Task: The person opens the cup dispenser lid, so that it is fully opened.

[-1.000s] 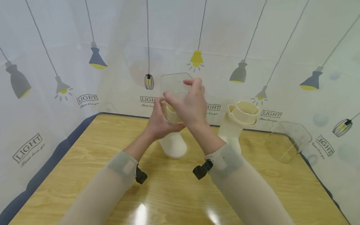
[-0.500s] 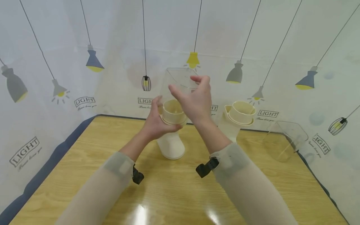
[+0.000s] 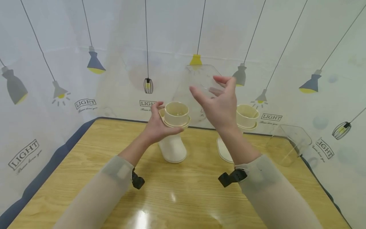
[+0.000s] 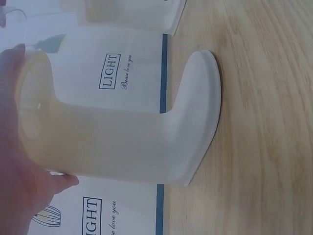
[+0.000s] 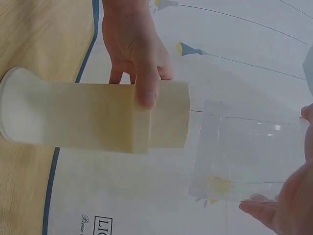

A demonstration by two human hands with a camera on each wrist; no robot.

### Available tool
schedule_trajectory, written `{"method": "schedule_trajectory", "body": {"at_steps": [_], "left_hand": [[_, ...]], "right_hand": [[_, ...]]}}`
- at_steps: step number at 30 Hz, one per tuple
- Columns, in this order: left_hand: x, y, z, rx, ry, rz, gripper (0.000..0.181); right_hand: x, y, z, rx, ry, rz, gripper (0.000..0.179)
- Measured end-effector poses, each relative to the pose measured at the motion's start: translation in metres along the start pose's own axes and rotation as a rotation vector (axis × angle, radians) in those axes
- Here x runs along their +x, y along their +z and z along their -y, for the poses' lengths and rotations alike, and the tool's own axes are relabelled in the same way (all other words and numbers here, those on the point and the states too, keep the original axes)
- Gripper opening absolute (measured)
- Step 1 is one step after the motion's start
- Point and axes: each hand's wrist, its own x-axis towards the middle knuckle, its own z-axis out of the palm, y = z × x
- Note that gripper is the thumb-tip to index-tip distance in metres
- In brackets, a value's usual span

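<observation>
My left hand (image 3: 157, 127) grips the rim of a cream boot-shaped dispenser stand (image 3: 172, 149), thumb in front and fingers round the far side. Upright on the table, the stand carries a round open collar (image 3: 176, 114) on top. In the right wrist view, my right hand (image 5: 286, 196) holds a clear plastic container (image 5: 244, 147) by its sides, apart from the collar. The head view has that right hand (image 3: 221, 108) up and to the right of the stand, the see-through container between thumb and fingers. Its outline is faint there.
A second cream stand (image 3: 248, 116) with the same collar is at the right, partly hidden by my right arm. Further right, another clear container (image 3: 290, 146) sits near the edge of the wooden table (image 3: 177, 197). Printed curtain (image 3: 120, 79) hangs behind.
The right hand has moved right with the clear container, away from the held stand, so its collar now shows fully. My left hand has kept its grip on the stand.
</observation>
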Motion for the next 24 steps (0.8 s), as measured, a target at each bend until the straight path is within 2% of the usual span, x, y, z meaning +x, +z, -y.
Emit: {"method": "schedule_trajectory", "body": {"at_steps": [8,15,24], "left_hand": [[-0.001,-0.002,-0.004,-0.002,-0.061,0.005,0.137],[-0.004,-0.004,-0.004,-0.006,-0.094,-0.002,0.136],[-0.008,-0.007,-0.003,-0.055,-0.122,-0.008,0.135]], "right_hand": [[-0.005,-0.039,0.006,-0.020,-0.025,-0.004,0.082],[-0.009,-0.074,0.000,-0.065,0.006,-0.051,0.079],[-0.019,-0.119,-0.006,-0.146,0.023,-0.123,0.072]]}}
